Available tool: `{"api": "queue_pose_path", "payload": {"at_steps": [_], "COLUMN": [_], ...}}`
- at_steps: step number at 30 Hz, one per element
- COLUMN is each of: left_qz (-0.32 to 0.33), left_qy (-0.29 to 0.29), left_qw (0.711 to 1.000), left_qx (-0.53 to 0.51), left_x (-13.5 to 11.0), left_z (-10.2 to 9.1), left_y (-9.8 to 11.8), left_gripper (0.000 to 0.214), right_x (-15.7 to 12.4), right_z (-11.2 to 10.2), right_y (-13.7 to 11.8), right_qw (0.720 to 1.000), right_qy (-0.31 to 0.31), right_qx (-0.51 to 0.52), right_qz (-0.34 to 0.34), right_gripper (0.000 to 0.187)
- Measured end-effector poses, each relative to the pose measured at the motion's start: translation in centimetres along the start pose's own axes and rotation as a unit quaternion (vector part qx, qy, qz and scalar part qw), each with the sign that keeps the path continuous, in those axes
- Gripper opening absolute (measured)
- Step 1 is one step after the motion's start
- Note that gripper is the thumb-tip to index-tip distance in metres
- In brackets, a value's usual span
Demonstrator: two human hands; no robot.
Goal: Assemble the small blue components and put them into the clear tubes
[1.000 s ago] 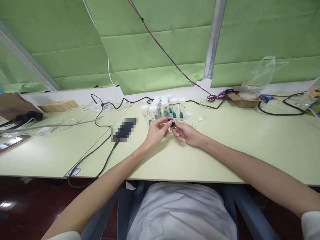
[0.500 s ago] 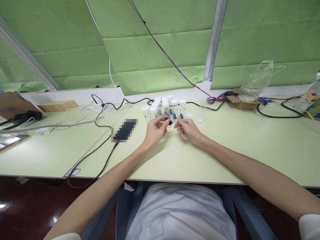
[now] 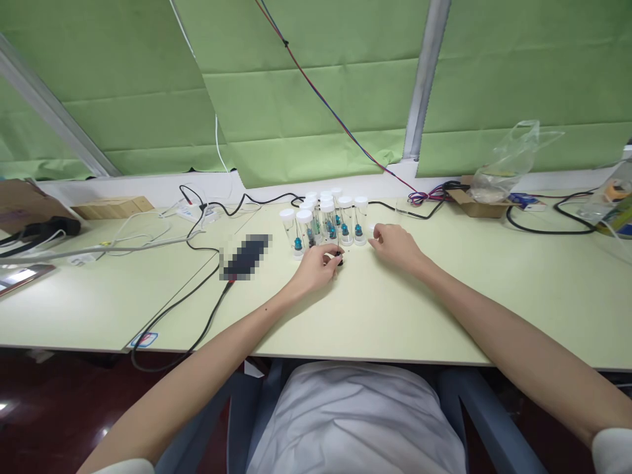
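My left hand (image 3: 318, 266) is closed on a small black piece (image 3: 340, 259) with a thin upright stem, holding it low over the table in front of a group of clear tubes (image 3: 345, 220). These tubes stand upright with white caps, and several show small blue-green pieces on stems inside. My right hand (image 3: 395, 245) is to the right of the group, its fingers curled close to a loose white cap (image 3: 370, 227) on the table. The cap is partly covered by the fingers, and what they pinch, if anything, is hidden.
A blurred-out dark device (image 3: 247, 257) lies to the left with a black cable (image 3: 212, 322). An open cardboard box (image 3: 476, 205) with a clear plastic bag (image 3: 508, 164) stands at the back right. More cables run along the wall.
My right hand has moved right, away from my left hand, to the loose white cap. My left hand has come slightly nearer and to the right with the black piece.
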State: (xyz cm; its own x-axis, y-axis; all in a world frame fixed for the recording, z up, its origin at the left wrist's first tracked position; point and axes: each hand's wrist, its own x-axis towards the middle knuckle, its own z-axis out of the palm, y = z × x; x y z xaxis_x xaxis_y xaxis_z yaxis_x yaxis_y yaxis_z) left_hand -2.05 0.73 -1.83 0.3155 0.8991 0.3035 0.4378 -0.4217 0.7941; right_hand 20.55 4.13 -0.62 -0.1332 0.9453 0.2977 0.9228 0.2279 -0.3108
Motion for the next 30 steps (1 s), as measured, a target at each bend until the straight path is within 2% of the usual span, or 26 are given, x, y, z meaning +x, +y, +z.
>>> {"api": "queue_pose_path", "payload": {"at_steps": [5,12,18,25,30], "left_qz": [0.005,0.003,-0.008,-0.004,-0.017], "left_qy": [-0.011,-0.019,-0.016,-0.012,-0.023], "left_qw": [0.999,0.999,0.999,1.000,0.999], "left_qx": [0.041,0.046,0.038,0.020,-0.027], "left_x": [0.2,0.3,0.4,0.5,0.5], "left_z": [0.0,0.0,0.1,0.4,0.7], "left_y": [-0.5,-0.7,-1.1,-1.2,-1.1], "left_gripper": [0.023,0.024,0.024,0.030,0.034], "right_x": [-0.8,-1.3,-1.4,-1.0,-1.0], "right_z": [0.3,-0.2,-0.4,-0.2,-0.5], "right_y": [-1.1,-1.9,-1.8,-1.2,-0.9], "right_qw": [0.993,0.982,0.981,0.985,0.981], "right_qy": [-0.078,-0.139,-0.145,-0.106,-0.133], "right_qx": [-0.068,-0.077,-0.082,-0.035,-0.058], "right_qz": [0.060,0.100,0.094,0.134,0.129], "right_gripper": [0.034,0.034,0.042,0.036,0.027]}}
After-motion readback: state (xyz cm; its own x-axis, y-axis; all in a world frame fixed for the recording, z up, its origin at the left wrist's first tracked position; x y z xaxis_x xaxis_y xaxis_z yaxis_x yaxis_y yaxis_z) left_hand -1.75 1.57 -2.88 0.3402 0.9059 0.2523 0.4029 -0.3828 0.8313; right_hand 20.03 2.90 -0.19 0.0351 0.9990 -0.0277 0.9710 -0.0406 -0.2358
